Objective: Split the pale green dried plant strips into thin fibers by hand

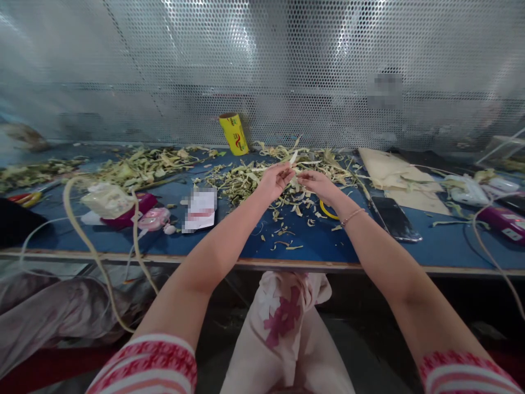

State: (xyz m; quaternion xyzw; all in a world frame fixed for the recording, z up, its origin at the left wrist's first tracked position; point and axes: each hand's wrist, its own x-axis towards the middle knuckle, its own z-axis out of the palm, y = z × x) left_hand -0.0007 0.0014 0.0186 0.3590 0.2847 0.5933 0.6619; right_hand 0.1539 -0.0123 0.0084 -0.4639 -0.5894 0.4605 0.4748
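Bright overhead glare on mesh wall (pixel 287 65), bowed, blurry edges

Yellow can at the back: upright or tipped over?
Upright but leaning. The yellow can stands on its base on the blue table, its top tilted left, close to the mesh wall; contact cannot be told.

bare from wrist to upper arm on both sides. short sleeves (pixel 147 364), striped red and white with a small red pattern in the bands, ending above the elbows. a thin beaded bracelet (pixel 353 217) around the right wrist. pale pinkish trousers (pixel 287 328) over the lap, printed with a large dark pink flower and fainter white blossoms. left hand (pixel 275 180) and right hand (pixel 320 185) uncovered, no gloves, no rings to be made out on the fingers.
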